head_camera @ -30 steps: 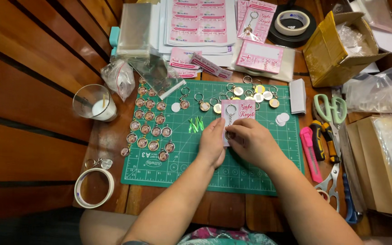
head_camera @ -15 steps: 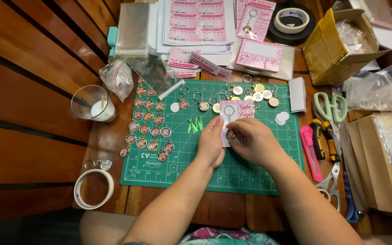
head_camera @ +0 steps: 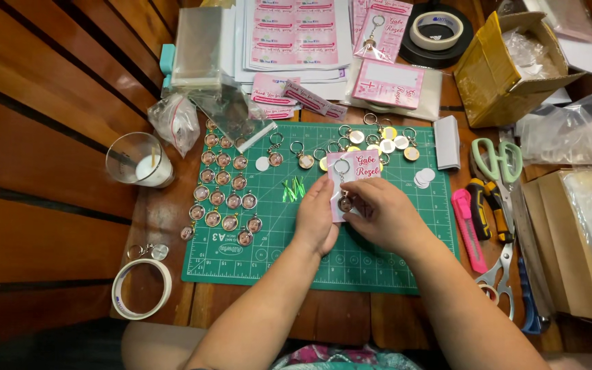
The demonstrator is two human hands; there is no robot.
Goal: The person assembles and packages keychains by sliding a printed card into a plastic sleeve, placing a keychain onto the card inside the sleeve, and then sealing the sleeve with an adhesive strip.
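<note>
Pink card (head_camera: 358, 171) with a keychain (head_camera: 344, 195) hung on it sits near the middle of the green mat (head_camera: 378, 264), and both hands are on it. Left hand (head_camera: 315, 220) pinches the card's lower left edge, fingers closed on it. Right hand (head_camera: 381, 216) has its fingertips pressed together on the round charm at the bottom of the keychain, so the lower half of the card is mostly hidden. Silver ring of the keychain shows at the card's top left.

On the mat's left part there are rows of finished round charms (head_camera: 224, 195), and a few small green ties (head_camera: 294, 188) lie just left of the card. Loose rings and white discs (head_camera: 378, 140) crowd the mat's top edge right above the card.

Off the mat: a glass (head_camera: 138, 161) with white stuff to its left, a tape roll (head_camera: 141, 288) at its lower left corner, a pink cutter (head_camera: 469, 229) and mint-handled scissors (head_camera: 493, 164) along its right side.

Above the mat, sheets of pink labels (head_camera: 296, 31), a stack of clear bags (head_camera: 200, 48), more pink cards (head_camera: 386, 82), a black tape ring (head_camera: 440, 31) and an open yellow-taped carton (head_camera: 515, 68) at the upper right.
</note>
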